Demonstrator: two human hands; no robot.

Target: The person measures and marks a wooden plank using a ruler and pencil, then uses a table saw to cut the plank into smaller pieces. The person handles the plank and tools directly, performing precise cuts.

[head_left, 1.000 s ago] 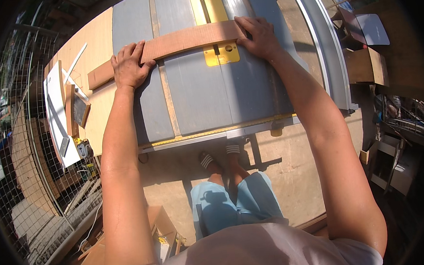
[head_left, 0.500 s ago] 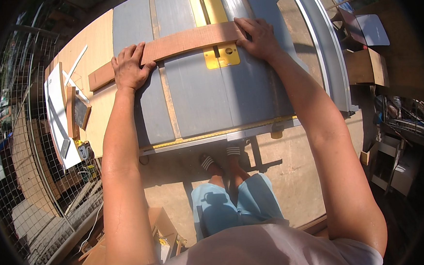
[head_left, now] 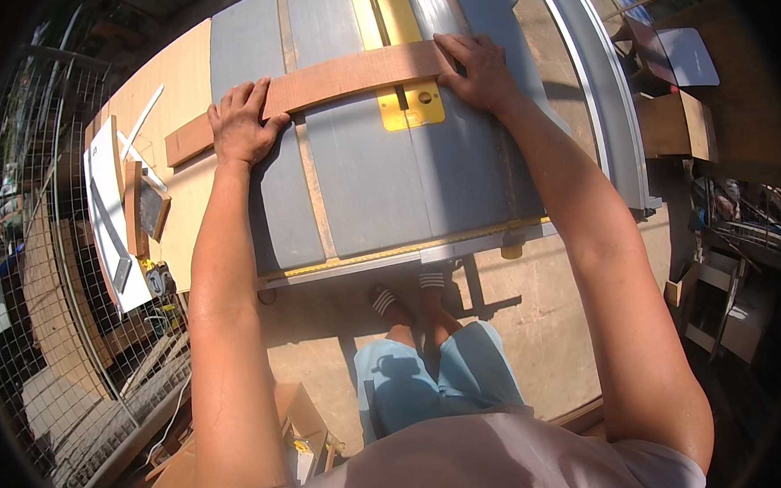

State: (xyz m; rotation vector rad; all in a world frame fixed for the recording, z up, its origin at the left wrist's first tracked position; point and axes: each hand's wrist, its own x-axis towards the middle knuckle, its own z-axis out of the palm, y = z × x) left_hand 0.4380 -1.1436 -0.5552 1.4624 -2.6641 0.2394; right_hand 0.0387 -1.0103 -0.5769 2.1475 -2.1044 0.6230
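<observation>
A long reddish-brown wooden board (head_left: 344, 75) lies crosswise on the grey table saw top (head_left: 355, 175), over the yellow throat plate (head_left: 416, 111). Toward its left part, my left hand (head_left: 245, 123) grips it, fingers laid over the top and thumb at the near edge. My right hand (head_left: 480, 70) is closed round the right end, thumb on the near side and fingertips at the far corner. The board's left end reaches past my left hand onto a pale wooden side table (head_left: 193, 198). No saw blade can be made out in the slot.
White strips (head_left: 143, 116), a white panel (head_left: 107, 217) and short wood offcuts (head_left: 133, 206) lie on the left side table. A ruled front rail (head_left: 391, 255) runs along the saw's near edge. A wire mesh fence (head_left: 40, 221) stands left; wooden boxes (head_left: 669, 124) stand right.
Both hands keep their hold and the board stays in the same place on the saw top. The whole view has shifted very slightly.
</observation>
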